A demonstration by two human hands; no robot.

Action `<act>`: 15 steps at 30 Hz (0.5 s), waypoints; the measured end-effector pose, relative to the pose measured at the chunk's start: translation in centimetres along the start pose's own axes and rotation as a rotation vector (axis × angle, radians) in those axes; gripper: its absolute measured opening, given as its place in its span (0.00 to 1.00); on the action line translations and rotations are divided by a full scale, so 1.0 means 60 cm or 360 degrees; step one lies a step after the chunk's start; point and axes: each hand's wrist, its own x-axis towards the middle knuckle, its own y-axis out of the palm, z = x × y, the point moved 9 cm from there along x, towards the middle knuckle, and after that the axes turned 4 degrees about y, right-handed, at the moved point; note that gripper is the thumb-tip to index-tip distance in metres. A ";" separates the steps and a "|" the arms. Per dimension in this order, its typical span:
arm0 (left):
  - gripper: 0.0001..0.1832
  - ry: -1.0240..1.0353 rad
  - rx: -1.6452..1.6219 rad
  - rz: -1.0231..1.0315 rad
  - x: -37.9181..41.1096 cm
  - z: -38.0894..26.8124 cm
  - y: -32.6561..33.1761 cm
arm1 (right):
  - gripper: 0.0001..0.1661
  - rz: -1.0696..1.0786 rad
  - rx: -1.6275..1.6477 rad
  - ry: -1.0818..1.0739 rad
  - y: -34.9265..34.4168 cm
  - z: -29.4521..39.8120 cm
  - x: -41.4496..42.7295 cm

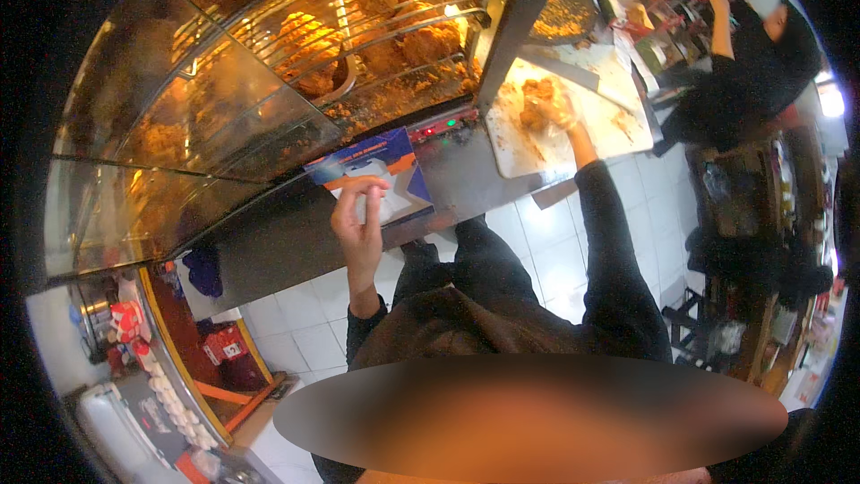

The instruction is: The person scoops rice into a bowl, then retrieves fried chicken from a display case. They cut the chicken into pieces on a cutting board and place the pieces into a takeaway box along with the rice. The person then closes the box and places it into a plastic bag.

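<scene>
My left hand (361,212) hovers over a printed blue and orange card or carton (403,148) on the metal counter, its thumb and forefinger raised. A crumpled white paper or bag (410,191) lies under and beside it; whether the fingers touch it, I cannot tell. Over on the white cutting board (507,154), my right hand (566,114), blurred and seemingly in a clear glove, is on a piece of fried chicken (537,97). A wide flat blade (564,70) rests at the board's far side. Crumbs are scattered on the board.
A lit glass display cabinet (222,87) with wire racks of fried chicken (309,47) stands along the counter's back. Beyond the board are a crumb-filled tray (561,13) and packages. A co-worker in black (746,81) stands at upper right. Tiled floor (551,249) shows below the counter (269,249).
</scene>
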 end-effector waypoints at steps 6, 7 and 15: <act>0.07 0.0118 0.0230 0.0020 0.006 -0.012 0.007 | 0.46 -0.0686 -0.0870 -0.0637 -0.044 0.132 -0.028; 0.08 0.0137 0.0228 0.0027 0.004 -0.011 0.002 | 0.47 -0.0818 -0.1010 -0.0743 -0.059 0.161 -0.054; 0.24 0.0071 0.0019 -0.0097 -0.023 0.012 -0.064 | 0.22 -0.1085 -0.0675 -0.1831 -0.105 0.614 -0.244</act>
